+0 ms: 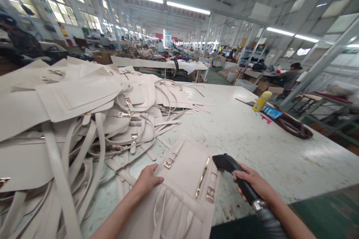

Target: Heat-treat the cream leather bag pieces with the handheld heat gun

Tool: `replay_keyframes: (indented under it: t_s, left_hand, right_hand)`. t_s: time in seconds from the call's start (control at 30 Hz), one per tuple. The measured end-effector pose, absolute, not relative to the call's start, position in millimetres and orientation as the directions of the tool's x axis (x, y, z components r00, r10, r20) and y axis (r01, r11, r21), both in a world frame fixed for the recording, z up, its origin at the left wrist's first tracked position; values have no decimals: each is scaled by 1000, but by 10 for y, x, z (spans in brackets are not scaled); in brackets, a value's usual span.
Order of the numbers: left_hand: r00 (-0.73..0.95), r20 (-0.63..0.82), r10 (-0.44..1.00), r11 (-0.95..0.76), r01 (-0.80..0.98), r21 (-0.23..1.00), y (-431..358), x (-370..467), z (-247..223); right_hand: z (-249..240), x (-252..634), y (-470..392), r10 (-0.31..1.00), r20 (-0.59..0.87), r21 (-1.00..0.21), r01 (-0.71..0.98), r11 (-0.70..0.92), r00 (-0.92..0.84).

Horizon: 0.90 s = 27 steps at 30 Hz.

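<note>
A beige leather-like bag panel (pixel 189 166) lies at the table's near edge, with a gold zipper (pixel 202 179) and two buckled straps on it. A small gold buckle (pixel 167 164) closes the left strap. My left hand (pixel 148 180) holds the panel's left edge, thumb on top, other fingers partly hidden. My right hand (pixel 252 181) is wrapped round a black hose nozzle (pixel 226 162) with a flattened mouth. A grey ribbed hose (pixel 270 220) runs down from its metal collar. The mouth is right beside the panel's upper right edge, near the right strap.
Beige bag pieces (pixel 75 97) with straps and buckles heap high on the left. On the right of the white table (pixel 218 119) lie a yellow bottle (pixel 262 101), a blue packet (pixel 272 112) and a coiled brown strip (pixel 293 129). Other people work at tables beyond.
</note>
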<state>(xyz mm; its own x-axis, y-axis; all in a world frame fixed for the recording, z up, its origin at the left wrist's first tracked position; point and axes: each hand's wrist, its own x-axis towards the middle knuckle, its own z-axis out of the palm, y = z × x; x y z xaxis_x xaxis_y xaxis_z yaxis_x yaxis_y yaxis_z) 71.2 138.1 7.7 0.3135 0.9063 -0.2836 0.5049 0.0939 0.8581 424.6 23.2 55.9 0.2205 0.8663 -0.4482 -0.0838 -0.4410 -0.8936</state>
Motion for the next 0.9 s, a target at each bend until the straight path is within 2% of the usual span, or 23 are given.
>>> replay_keyframes:
  t_s: [0.17,0.27,0.43,0.57,0.73,0.9]
  left_hand:
    - [351,-264,898,57,504,862,1364,671,68]
    - [347,-280,895,74,504,860,1361,654,74]
    - [397,-262,880,58,457,887,1364,678,94]
    - [463,-277,842,62,428,902,1353,701,131]
    - [495,-280,823,56,420,906,1318,722,162]
    - [465,-286,838,65,435,898,1263,744,155]
  right_hand:
    - [528,4367,615,873,-360,-932,-74,-356,328]
    - [598,4404,555,877,-331,-942,-74,-327,349]
    - [647,4330,102,859,-439,-897,-85,-433,263]
    - [632,4223,41,861,-487,-871,-5,-491,150]
    - [639,3970,586,908,-418,-908,32,-417,-21]
    - [537,3548,1340,925,-366,-930,45,-364,-96]
